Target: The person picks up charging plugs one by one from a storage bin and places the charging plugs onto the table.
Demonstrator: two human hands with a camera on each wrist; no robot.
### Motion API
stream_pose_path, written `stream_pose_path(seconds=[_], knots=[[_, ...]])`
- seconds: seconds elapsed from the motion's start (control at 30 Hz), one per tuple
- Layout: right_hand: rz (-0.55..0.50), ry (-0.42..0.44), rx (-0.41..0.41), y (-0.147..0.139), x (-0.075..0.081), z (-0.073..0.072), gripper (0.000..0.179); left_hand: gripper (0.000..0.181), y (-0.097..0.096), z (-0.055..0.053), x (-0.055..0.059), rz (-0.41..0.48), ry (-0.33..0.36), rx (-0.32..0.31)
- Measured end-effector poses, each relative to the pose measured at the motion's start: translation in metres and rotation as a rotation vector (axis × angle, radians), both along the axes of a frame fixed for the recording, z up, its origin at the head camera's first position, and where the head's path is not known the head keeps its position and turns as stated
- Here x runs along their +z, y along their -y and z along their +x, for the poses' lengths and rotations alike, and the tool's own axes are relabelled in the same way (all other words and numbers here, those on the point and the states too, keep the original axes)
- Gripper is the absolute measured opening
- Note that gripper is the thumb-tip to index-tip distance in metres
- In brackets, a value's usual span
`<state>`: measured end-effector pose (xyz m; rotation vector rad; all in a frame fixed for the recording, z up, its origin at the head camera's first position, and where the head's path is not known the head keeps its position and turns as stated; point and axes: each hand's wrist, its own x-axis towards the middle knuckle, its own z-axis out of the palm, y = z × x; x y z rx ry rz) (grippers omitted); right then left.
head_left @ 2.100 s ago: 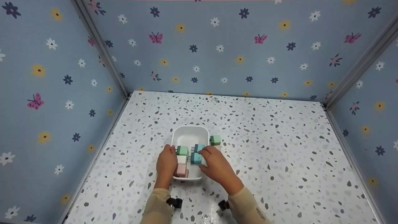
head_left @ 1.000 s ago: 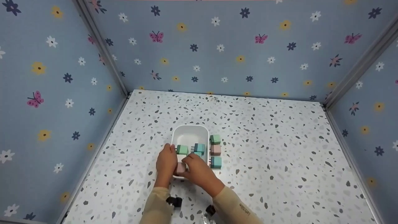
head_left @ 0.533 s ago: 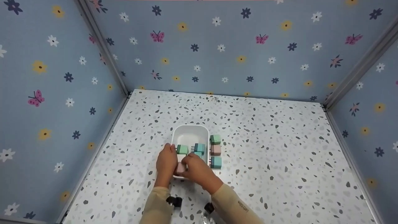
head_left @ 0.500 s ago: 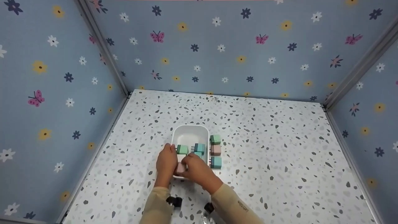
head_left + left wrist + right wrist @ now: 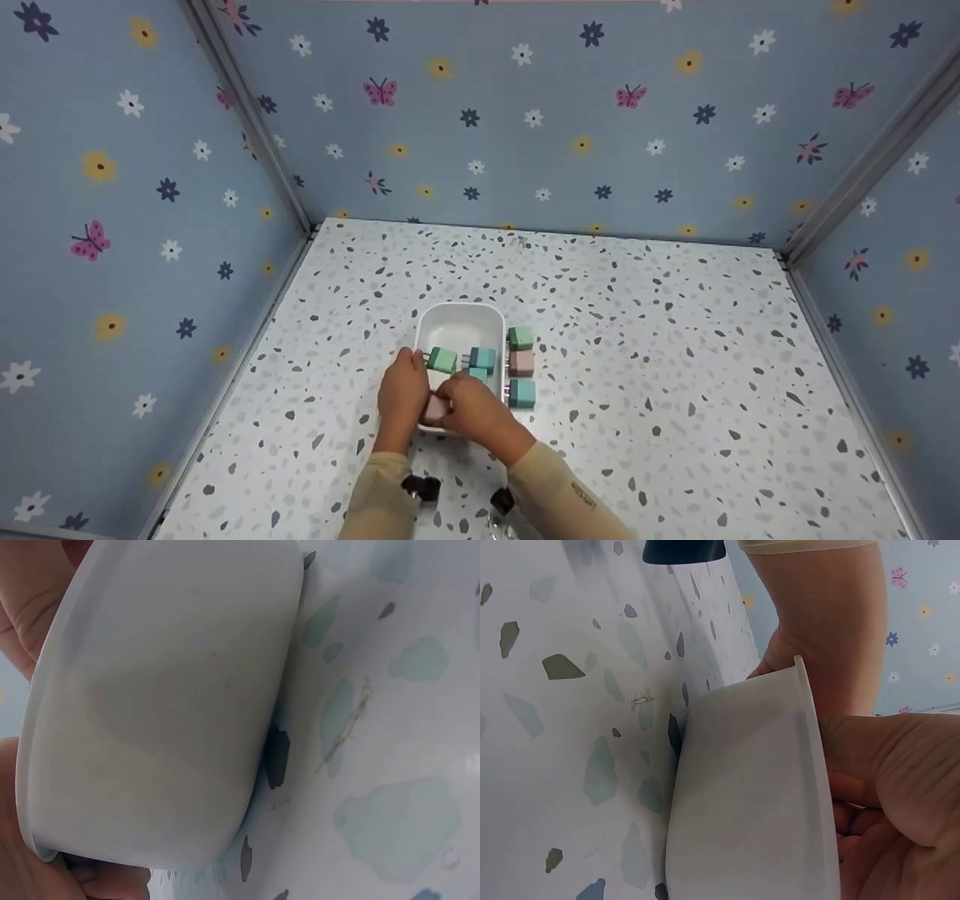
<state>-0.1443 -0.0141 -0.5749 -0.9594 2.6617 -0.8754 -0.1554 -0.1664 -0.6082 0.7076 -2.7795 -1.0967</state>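
Note:
A white plastic bin [image 5: 459,311] holds several charger plugs with metal prongs. My left hand [image 5: 403,391] grips its left rim; in the left wrist view, fingers curl round the edge. Inside, my right hand [image 5: 480,412] pinches a pink charger plug [image 5: 436,409] at the near left, partly covered by the fingers. Just beyond it lie a white charger plug [image 5: 438,379] and a tilted green charger plug [image 5: 442,359]. Two blue charger plugs, the farther one [image 5: 482,358] plainer to see, sit at the bin's right side. The bin wall hides the plugs in both wrist views.
Along the bin's right outer side stand a green plug [image 5: 521,337], a pink plug [image 5: 521,363] and a blue plug [image 5: 522,393] on the speckled tabletop [image 5: 637,360]. Patterned walls [image 5: 525,135] enclose the table at the back and sides.
My right hand has gone from the blue plugs to the pink one at the near left. A blue plug now stands outside the bin. The green plug inside has tilted slightly.

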Motion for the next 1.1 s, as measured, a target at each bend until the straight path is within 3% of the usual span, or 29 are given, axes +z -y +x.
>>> stream_pose_path(seconds=[0.33, 0.63, 1.1], knots=[[-0.014, -0.026, 0.055, -0.003, -0.003, -0.006, 0.026, 0.036, 0.001, 0.000, -0.001, -0.013, -0.012, 0.008], [-0.006, -0.095, 0.161, -0.008, 0.002, -0.009, 0.021, 0.034, 0.000, 0.002, -0.002, -0.008, -0.042, 0.002], [0.019, -0.159, 0.157, -0.021, 0.013, -0.005, 0.026, 0.035, 0.002, 0.000, -0.001, 0.004, 0.002, -0.002]])
